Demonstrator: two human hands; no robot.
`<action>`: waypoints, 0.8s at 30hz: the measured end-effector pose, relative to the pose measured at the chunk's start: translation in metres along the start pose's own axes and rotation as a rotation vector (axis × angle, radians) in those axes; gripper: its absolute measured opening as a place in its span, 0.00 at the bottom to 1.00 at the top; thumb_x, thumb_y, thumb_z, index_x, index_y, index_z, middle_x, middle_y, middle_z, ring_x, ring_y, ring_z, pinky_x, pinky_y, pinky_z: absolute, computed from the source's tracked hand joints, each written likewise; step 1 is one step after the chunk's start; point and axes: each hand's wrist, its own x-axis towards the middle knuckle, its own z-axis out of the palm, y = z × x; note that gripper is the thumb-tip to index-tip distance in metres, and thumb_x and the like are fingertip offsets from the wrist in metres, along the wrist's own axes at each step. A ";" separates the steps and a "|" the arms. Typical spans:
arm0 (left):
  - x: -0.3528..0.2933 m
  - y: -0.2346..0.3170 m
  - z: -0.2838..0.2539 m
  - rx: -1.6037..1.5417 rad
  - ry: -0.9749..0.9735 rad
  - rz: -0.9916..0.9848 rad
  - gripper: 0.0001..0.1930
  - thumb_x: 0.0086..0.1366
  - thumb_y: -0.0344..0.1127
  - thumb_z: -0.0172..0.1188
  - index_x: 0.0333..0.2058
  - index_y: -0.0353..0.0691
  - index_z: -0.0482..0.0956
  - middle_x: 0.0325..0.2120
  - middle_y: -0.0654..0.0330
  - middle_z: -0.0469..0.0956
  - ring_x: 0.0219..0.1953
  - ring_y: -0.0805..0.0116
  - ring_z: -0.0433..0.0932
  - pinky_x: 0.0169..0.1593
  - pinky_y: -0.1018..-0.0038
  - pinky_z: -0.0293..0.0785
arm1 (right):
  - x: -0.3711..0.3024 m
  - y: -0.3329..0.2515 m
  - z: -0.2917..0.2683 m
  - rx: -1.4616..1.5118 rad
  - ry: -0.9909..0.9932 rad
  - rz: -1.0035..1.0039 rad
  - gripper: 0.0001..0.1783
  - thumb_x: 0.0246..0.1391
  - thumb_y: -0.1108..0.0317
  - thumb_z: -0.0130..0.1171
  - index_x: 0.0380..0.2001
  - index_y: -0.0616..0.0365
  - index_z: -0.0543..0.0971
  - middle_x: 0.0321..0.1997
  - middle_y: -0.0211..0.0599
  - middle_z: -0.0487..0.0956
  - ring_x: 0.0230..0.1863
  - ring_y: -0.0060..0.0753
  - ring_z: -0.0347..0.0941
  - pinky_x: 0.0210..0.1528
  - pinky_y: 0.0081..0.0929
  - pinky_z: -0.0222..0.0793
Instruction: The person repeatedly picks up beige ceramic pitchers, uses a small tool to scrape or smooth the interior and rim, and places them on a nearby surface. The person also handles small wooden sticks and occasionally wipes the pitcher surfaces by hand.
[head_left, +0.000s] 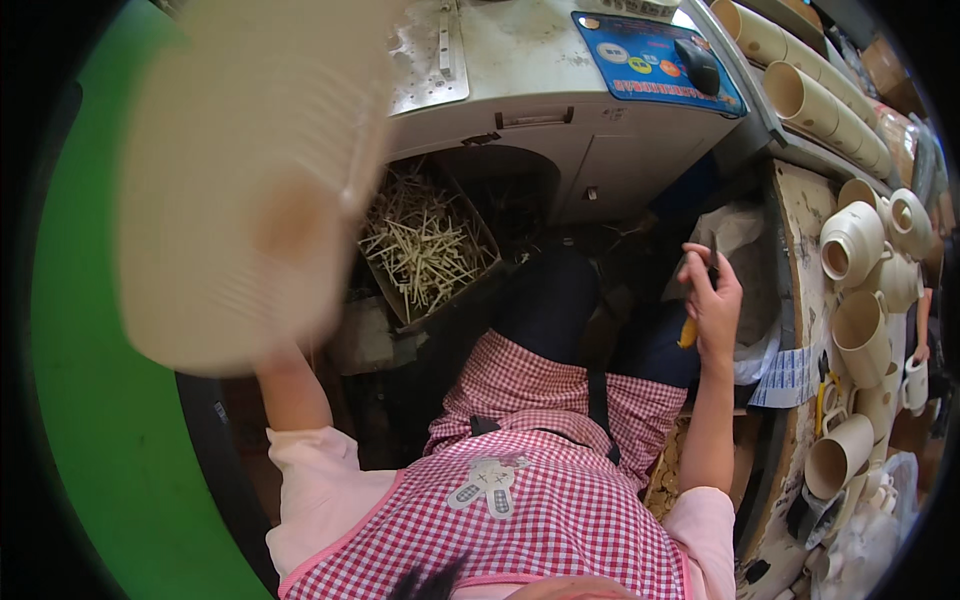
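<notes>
Close to the camera at the upper left is a large beige moulded piece (250, 190), rounded at its lower corner, ribbed and smeared by motion. My left hand is behind it. Its forearm runs up to the lower edge of the piece, which is held up in the air, but the fingers are hidden. My right hand (714, 298) is closed around a slim tool (688, 333) with a yellow handle end and a dark tip, above my right thigh. The tool's exact kind is unclear.
A box of pale thin sticks (425, 250) stands beyond my knees, under a white machine (535, 95). On that lie a blue mat (640, 60) and a black mouse (697, 66). Beige jugs and cups (862, 335) crowd a worn shelf at right. A green surface (110, 430) lies left.
</notes>
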 end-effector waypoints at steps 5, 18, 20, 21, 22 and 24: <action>0.153 0.009 -0.075 -0.352 0.098 -0.172 0.35 0.80 0.39 0.45 0.75 0.29 0.42 0.74 0.38 0.49 0.78 0.53 0.48 0.78 0.62 0.56 | -0.001 0.040 -0.025 0.141 0.052 0.114 0.12 0.70 0.64 0.60 0.50 0.58 0.81 0.29 0.24 0.78 0.16 0.04 0.60 0.18 0.08 0.53; 0.310 -0.088 -0.063 0.583 0.127 -0.369 0.19 0.69 0.49 0.60 0.42 0.35 0.83 0.28 0.58 0.84 0.25 0.73 0.78 0.28 0.77 0.71 | -0.020 0.081 -0.029 0.030 0.068 0.230 0.12 0.70 0.64 0.58 0.50 0.58 0.81 0.28 0.22 0.77 0.17 0.05 0.56 0.18 0.11 0.48; 0.308 -0.092 -0.066 0.627 0.120 -0.419 0.19 0.69 0.50 0.60 0.41 0.37 0.84 0.28 0.59 0.84 0.22 0.74 0.74 0.26 0.77 0.66 | -0.020 0.083 -0.032 0.039 0.087 0.254 0.12 0.70 0.64 0.58 0.50 0.58 0.81 0.28 0.22 0.77 0.16 0.04 0.56 0.18 0.11 0.47; 0.305 -0.092 -0.066 0.642 0.104 -0.410 0.20 0.69 0.51 0.60 0.40 0.37 0.84 0.27 0.59 0.83 0.23 0.75 0.73 0.26 0.77 0.65 | -0.020 0.083 -0.032 0.045 0.076 0.239 0.12 0.71 0.64 0.58 0.50 0.57 0.81 0.28 0.22 0.77 0.16 0.04 0.55 0.18 0.10 0.47; 0.301 -0.092 -0.065 0.674 0.101 -0.430 0.20 0.69 0.51 0.60 0.39 0.38 0.84 0.27 0.60 0.83 0.23 0.76 0.72 0.27 0.77 0.63 | -0.019 0.084 -0.033 0.048 0.077 0.246 0.12 0.71 0.64 0.58 0.50 0.57 0.81 0.28 0.22 0.77 0.16 0.04 0.55 0.18 0.10 0.47; 0.293 -0.091 -0.063 0.712 0.101 -0.441 0.20 0.68 0.53 0.61 0.38 0.39 0.83 0.25 0.63 0.80 0.23 0.77 0.70 0.27 0.77 0.60 | -0.019 0.084 -0.032 0.040 0.074 0.260 0.12 0.71 0.64 0.58 0.50 0.58 0.80 0.28 0.22 0.77 0.16 0.04 0.54 0.17 0.10 0.46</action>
